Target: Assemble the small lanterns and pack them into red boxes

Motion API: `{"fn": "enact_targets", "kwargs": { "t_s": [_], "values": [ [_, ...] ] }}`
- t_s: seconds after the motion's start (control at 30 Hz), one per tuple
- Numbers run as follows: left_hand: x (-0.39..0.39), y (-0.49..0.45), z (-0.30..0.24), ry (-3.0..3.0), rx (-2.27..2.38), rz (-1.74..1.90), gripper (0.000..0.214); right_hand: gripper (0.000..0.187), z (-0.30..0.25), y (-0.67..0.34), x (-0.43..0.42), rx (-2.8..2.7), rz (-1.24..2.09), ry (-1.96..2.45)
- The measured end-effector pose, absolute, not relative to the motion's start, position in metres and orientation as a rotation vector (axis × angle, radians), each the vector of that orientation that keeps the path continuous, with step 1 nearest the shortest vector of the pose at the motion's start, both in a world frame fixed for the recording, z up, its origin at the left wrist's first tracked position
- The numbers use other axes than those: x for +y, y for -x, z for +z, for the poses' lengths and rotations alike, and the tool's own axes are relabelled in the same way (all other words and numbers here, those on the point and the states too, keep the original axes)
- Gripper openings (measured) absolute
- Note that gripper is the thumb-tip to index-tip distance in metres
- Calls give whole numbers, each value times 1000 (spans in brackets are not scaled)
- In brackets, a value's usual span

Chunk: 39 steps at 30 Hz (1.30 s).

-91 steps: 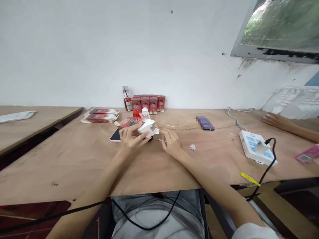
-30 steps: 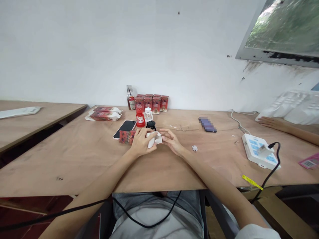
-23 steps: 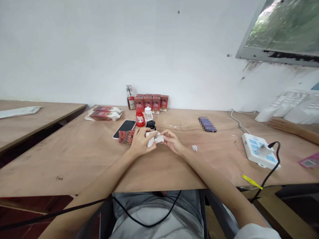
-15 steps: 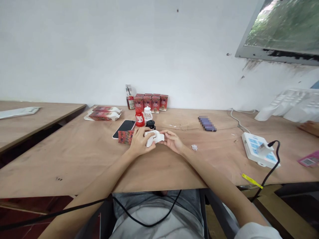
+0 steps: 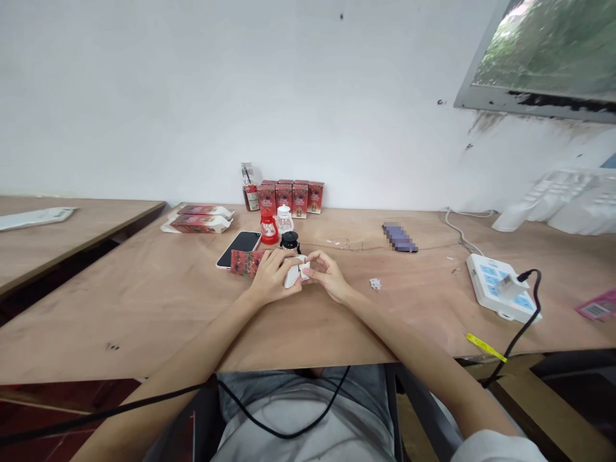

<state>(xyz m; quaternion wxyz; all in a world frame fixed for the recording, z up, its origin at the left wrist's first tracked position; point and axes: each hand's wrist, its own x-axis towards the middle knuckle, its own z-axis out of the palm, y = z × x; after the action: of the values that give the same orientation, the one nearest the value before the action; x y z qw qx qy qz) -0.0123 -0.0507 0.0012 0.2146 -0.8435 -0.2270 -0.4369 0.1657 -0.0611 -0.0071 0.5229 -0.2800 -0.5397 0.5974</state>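
A small red printed cardboard box point(image 5: 243, 262) lies on its side in my left hand point(image 5: 272, 277), whose fingers wrap round it near its end with white flaps point(image 5: 291, 276). My right hand point(image 5: 331, 277) pinches one of those flaps between thumb and fingers. Part of the box is hidden behind the left hand. Just beyond the hands stands a black mini lantern point(image 5: 289, 241). Behind it are a red lantern point(image 5: 269, 229) and a white lantern point(image 5: 284, 220). A phone point(image 5: 239, 249) with a dark screen lies left of them, close to the box.
Several red boxes point(image 5: 299, 200) stand by the wall beside a bottle point(image 5: 250, 194). Flattened boxes point(image 5: 199, 223) lie at the left. Eyeglasses point(image 5: 345, 244), a purple phone point(image 5: 400, 237) and a power strip point(image 5: 500, 289) with a black cable point(image 5: 536, 295) are to the right.
My right hand has moved slightly left, and its fingers have closed over the white flaps, which now look folded inward. The left hand keeps its hold on the box.
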Motion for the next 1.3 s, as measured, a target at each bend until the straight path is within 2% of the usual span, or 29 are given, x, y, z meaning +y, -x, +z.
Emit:
{"fn": "enact_targets", "kwargs": {
  "t_s": [0.43, 0.63, 1.0, 1.3],
  "values": [
    [-52, 10, 1, 2323, -644, -1149, 28, 41, -17, -160, -59, -1305, 1296, 713],
    [-54, 9, 2, 2306, -619, -1179, 31, 62, -18, -164, -56, -1334, 1336, 651],
    [-58, 8, 2, 2286, -463, -1234, 31, 60, -21, -171, -51, -1453, 1425, 585],
    [-59, 6, 6, 2325, -604, -1214, 35, 52, -14, -176, -50, -1368, 1548, 552]
  ]
}}
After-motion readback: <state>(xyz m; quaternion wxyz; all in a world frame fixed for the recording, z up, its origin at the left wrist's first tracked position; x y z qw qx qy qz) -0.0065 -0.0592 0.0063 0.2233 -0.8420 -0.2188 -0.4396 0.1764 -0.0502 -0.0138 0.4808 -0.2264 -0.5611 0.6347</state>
